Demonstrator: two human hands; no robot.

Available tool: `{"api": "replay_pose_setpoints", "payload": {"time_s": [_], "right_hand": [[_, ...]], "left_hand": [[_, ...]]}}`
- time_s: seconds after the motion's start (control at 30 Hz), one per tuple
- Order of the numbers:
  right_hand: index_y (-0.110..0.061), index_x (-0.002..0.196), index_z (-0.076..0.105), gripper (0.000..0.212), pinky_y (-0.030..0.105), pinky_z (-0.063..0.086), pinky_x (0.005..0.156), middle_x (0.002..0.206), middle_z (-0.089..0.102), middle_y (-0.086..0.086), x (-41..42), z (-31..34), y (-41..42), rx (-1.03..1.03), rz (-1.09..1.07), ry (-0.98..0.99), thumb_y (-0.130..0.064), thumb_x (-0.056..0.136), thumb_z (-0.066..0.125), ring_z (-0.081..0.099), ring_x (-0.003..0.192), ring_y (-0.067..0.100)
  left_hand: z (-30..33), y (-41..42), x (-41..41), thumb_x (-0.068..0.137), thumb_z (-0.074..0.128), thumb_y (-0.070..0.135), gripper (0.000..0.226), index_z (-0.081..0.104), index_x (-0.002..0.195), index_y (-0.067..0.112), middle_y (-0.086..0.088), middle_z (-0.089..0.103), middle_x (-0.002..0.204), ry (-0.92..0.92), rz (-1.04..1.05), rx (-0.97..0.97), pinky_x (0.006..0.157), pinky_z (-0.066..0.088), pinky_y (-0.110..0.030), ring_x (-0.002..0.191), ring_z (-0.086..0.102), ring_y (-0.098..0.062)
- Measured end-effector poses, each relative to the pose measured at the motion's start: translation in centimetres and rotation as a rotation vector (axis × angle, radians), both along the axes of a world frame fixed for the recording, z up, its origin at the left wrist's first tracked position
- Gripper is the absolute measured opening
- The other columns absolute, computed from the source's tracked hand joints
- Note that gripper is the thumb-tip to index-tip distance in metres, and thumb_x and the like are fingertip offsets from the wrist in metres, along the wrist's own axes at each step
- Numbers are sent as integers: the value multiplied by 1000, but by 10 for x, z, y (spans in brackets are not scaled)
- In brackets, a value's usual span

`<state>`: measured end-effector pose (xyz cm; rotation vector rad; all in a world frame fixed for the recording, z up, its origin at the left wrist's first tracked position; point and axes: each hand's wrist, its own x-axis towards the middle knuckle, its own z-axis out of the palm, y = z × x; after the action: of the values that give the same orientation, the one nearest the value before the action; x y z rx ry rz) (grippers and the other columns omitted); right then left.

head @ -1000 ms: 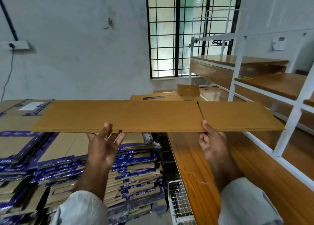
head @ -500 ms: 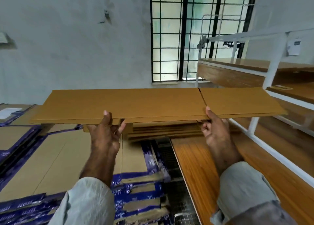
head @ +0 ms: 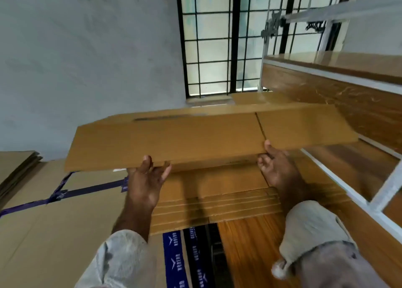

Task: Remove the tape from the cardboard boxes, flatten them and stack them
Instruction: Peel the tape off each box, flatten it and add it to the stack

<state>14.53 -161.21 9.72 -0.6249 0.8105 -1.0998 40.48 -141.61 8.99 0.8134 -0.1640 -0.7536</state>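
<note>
Flattened cardboard box (head: 195,140) held level at chest height, long axis left-right, over a stack of flattened boxes (head: 217,200) that sits partly on the wooden table (head: 250,255). Left hand (head: 145,183) grips the near edge left of centre: thumb on top, fingers curled under. Right hand (head: 276,168) pinches the near edge right of centre, thumb on top just beside the slot (head: 260,127) cut between two flaps; fingers underneath, mostly hidden. Held sheet is plain brown on the visible face, no print; a dark streak near the far edge is too blurred to read. Left of the stack, a large cardboard box (head: 54,233) carries purple tape (head: 87,190) crossing its top; the tape print there is illegible. Below the stack, blue tape strips (head: 174,261) show a white bird-like logo and repeated white lettering, too small to read reliably. More folded cardboard (head: 17,170) piled at far left. White metal frame (head: 348,179) with wooden shelves on the right, barred window (head: 217,48) behind.
</note>
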Motion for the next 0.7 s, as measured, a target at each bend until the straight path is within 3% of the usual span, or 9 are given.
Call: {"api": "replay_pose_setpoints", "payload": {"time_s": [0.1,0.17,0.27,0.37,0.5,0.6,0.7], "right_hand": [[-6,105,52,21,32,53,71,103,62,12,4,-58,-34,114,3,179,-17,99,69,64,90,21],[-8,99,48,19,35,54,72,103,60,16,2,-95,-44,210,2,273,-12,99,68,64,88,24],[-3,109,53,23,31,58,63,115,65,21,-5,-147,-47,306,24,386,-9,96,71,69,92,26],[-2,119,57,35,27,59,58,113,72,16,-8,-180,-43,253,13,451,-19,95,74,75,92,23],[-11,98,60,28,30,58,65,95,75,8,3,-182,-45,205,-99,535,-33,93,76,76,85,20],[-11,97,64,32,29,57,60,86,75,5,11,-185,-49,225,-184,622,-40,90,77,76,76,16],[-14,90,64,29,31,61,63,78,73,2,17,-187,-52,211,-210,705,-41,92,75,74,69,13]], "left_hand": [[-55,-28,10,102,59,23,45,46,145,13,-17,65,127,66,-53,286,73,61,-47,104,72,-31],[-94,-37,11,103,59,23,36,54,135,8,-18,67,126,96,-92,471,72,58,-45,102,71,-30],[-137,-40,9,104,57,22,28,60,125,4,-20,69,121,114,-166,660,70,54,-43,101,70,-30],[-158,-39,9,103,59,23,22,63,117,7,-17,75,111,80,-185,748,72,55,-42,100,71,-30],[-166,-45,13,99,65,29,25,64,115,10,-10,79,101,3,-158,765,68,60,-35,90,77,-23],[-167,-50,13,95,70,33,35,63,120,10,-9,79,97,-30,-168,787,68,59,-34,88,77,-22],[-170,-50,15,94,71,39,40,68,112,4,-12,79,89,-111,-189,882,67,58,-36,82,76,-25]]}}
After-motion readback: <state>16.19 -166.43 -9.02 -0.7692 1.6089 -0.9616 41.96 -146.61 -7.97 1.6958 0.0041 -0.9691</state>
